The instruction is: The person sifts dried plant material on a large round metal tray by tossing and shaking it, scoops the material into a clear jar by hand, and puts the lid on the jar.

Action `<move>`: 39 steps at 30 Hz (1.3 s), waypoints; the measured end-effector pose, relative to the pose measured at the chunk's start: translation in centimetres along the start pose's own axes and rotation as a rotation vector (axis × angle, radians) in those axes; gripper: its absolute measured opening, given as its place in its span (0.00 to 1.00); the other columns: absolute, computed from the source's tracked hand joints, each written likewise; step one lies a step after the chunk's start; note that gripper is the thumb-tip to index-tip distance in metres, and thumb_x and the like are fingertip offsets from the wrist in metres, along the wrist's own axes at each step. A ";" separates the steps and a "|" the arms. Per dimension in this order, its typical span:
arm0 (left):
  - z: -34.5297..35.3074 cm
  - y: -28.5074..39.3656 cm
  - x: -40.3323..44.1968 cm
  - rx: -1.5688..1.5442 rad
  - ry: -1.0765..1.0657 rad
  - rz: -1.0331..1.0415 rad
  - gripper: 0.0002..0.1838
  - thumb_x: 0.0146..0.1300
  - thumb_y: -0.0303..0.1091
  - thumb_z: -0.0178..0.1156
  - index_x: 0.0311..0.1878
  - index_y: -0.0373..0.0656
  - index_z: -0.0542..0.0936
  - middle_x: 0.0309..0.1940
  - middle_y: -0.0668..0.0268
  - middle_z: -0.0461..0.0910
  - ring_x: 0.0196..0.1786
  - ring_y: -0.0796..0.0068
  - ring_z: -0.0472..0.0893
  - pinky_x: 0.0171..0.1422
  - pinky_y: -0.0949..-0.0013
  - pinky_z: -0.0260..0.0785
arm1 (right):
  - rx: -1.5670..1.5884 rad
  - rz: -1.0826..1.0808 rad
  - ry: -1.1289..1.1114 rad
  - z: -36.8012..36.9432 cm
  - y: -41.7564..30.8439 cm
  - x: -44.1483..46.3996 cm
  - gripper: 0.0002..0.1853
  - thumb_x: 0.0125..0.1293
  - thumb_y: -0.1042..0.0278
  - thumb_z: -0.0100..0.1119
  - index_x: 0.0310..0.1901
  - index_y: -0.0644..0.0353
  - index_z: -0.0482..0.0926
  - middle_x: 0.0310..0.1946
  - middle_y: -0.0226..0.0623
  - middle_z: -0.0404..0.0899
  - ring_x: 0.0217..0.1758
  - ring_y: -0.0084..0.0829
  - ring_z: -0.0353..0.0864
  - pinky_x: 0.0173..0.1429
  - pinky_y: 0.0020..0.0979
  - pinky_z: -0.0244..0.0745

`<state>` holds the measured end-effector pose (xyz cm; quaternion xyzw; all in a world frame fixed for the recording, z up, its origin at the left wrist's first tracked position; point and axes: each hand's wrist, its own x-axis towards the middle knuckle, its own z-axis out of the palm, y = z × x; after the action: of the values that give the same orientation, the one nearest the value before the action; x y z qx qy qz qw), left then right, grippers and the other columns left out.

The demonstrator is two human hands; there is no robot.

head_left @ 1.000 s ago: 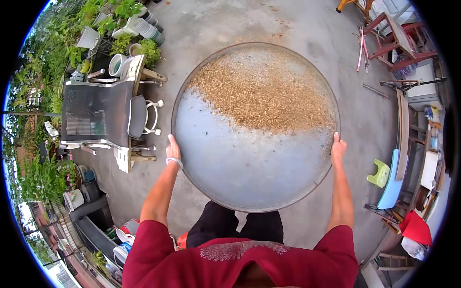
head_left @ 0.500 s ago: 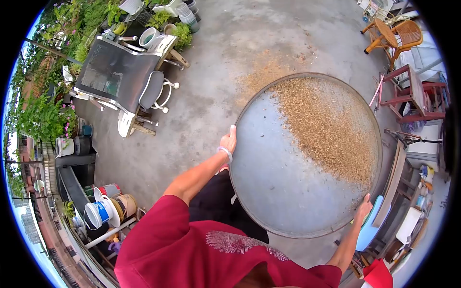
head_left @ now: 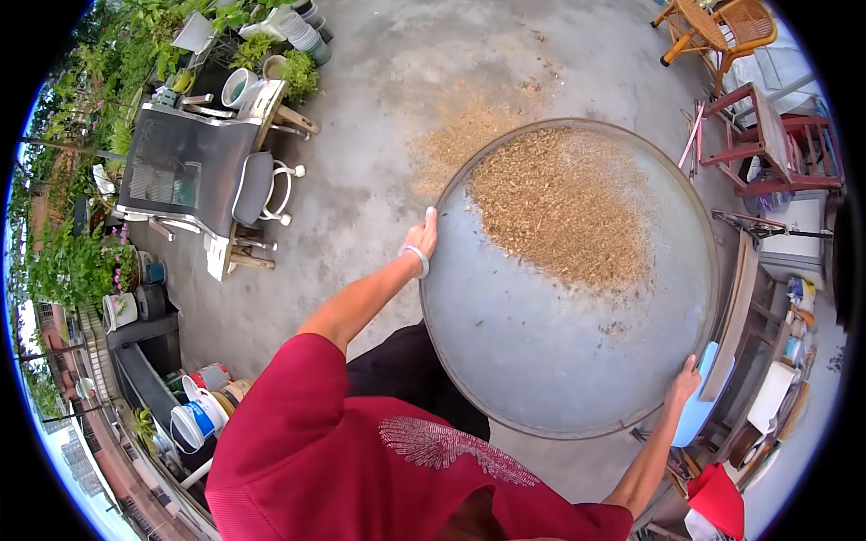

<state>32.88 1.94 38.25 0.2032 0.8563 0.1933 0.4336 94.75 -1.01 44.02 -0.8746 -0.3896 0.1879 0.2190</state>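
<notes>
A large round shallow tray (head_left: 541,370) with a thin raised rim is held out over the concrete floor. Brown, chaff-like bits (head_left: 564,203) lie heaped across its far part, and a few dark specks dot the bare grey-blue surface nearer me. My left hand (head_left: 422,236), with a pale bracelet at the wrist, grips the tray's left rim, thumb on top. On the lower right edge, my right hand (head_left: 685,382) is closed round the rim. The fingers under the tray are hidden on both sides.
Spilled chaff (head_left: 469,126) covers the floor beyond the tray. At left stands a mesh office chair (head_left: 194,158) beside potted plants and buckets (head_left: 198,419). On the right are a wicker chair (head_left: 744,32), a red wooden stool (head_left: 767,135) and a cluttered shelf (head_left: 767,410).
The chaff has slid leftward across the tray, from its right side toward the far left rim. The tray has shifted slightly up and left in view, both hands still gripping it.
</notes>
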 end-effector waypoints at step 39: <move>12.4 -6.6 -16.9 -0.127 0.405 -0.039 0.41 0.62 0.64 0.34 0.26 0.26 0.74 0.19 0.49 0.72 0.25 0.60 0.70 0.36 0.59 0.63 | -0.222 -0.051 -0.311 2.9 4.0 19.6 0.26 0.57 0.52 0.56 0.38 0.76 0.73 0.38 0.57 0.75 0.47 0.40 0.74 0.50 0.39 0.67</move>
<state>51.02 -10.42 39.26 0.1160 0.9159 0.2752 0.2683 107.95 12.24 36.36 -0.8438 -0.4589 0.2710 0.0630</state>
